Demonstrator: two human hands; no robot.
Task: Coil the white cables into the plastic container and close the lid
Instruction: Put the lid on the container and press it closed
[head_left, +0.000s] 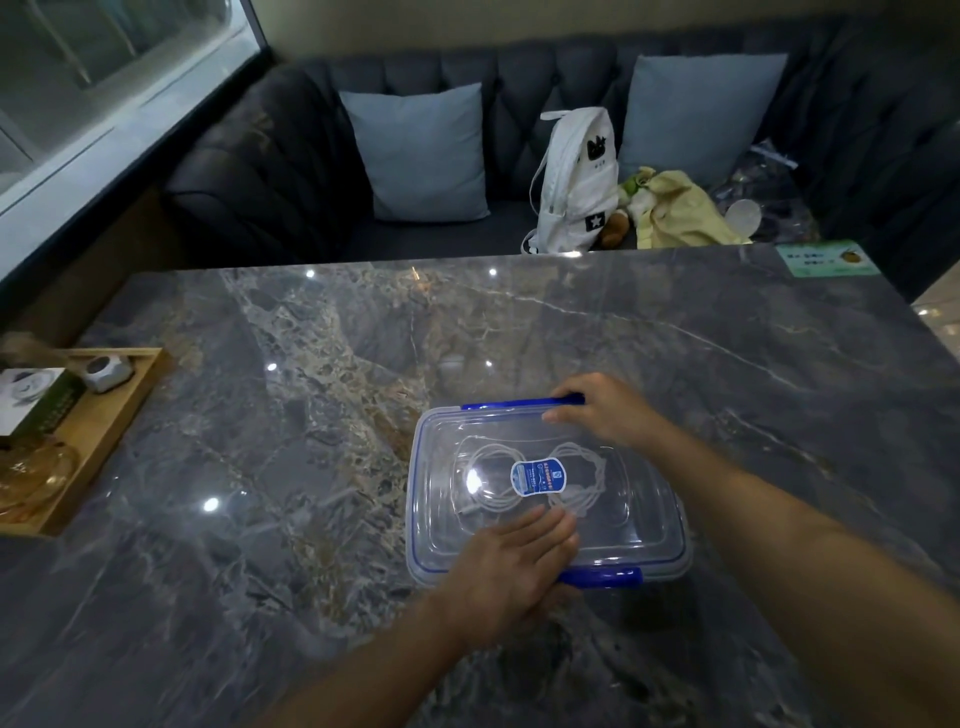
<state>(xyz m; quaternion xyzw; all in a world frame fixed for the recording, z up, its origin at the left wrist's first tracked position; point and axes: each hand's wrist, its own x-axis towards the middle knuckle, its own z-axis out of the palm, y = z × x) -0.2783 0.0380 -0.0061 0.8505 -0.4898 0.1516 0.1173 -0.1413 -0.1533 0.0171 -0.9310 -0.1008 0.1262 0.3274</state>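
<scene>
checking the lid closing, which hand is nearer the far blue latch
Right. The right hand curls over the far blue latch at its right end; the left hand lies flat on the near edge of the lid.

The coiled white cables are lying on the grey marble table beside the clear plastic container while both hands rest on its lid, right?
No: the head view shows the coiled white cables inside the clear plastic container, under its lid.

A dark grey tufted sofa (291, 171) with two pale blue square cushions (421, 156) stands behind the glossy grey marble table (363, 364). A large window (104, 78) is at the left; small lights reflect on the tabletop.
</scene>
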